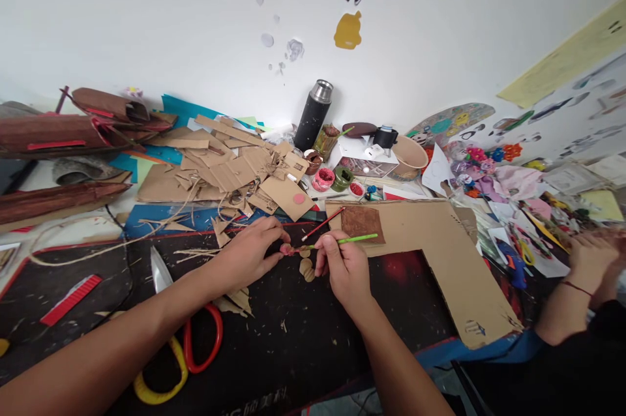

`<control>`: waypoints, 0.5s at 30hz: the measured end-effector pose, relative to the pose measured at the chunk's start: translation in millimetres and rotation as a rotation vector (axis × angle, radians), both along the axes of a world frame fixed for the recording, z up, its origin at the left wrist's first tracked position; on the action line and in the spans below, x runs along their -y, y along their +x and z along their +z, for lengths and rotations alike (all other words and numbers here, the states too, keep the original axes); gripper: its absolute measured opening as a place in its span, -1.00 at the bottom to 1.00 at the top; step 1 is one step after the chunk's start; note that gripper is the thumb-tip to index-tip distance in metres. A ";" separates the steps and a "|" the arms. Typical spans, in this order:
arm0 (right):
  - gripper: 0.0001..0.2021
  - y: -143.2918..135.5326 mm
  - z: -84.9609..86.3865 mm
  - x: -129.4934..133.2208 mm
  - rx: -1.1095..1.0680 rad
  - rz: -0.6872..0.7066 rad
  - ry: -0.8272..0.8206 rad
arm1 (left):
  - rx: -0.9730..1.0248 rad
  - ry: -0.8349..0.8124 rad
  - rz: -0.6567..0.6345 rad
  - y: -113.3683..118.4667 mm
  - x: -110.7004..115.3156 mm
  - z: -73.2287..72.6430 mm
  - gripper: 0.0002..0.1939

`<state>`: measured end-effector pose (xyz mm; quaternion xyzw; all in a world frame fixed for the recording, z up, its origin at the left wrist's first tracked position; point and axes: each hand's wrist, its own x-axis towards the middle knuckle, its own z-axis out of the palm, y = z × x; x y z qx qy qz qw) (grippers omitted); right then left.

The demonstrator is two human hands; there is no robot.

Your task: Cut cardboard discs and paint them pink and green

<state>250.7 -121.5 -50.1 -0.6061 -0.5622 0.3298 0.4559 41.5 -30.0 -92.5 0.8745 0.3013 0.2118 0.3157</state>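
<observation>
Pinching a small reddish piece over the tabletop, the left hand seems to hold it steady; the right hand pinches a green brush pen-like, likely for fine control, its tip at the piece.

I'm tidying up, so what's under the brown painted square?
The brown square lies on the tan cardboard sheet, which shows beside it; the surface directly beneath is covered.

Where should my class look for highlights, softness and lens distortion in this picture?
In the head view, the black flask shows highlights at its top; in the head view, the co-worker's hand looks soft; in the head view, the wearer's left forearm seems stretched towards the corner.
</observation>
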 end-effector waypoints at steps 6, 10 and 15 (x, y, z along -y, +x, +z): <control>-0.55 -2.8 -1.5 -1.5 0.049 0.048 0.002 | -0.004 0.002 -0.013 -0.1 -0.1 1.0 -0.87; -0.56 1.9 -0.7 -2.0 0.046 0.007 0.006 | -0.004 0.002 -0.003 0.0 0.0 1.4 -0.87; -0.54 0.5 0.4 -1.6 -0.005 -0.021 0.003 | 0.011 0.006 -0.011 -0.6 -0.6 -0.9 -0.83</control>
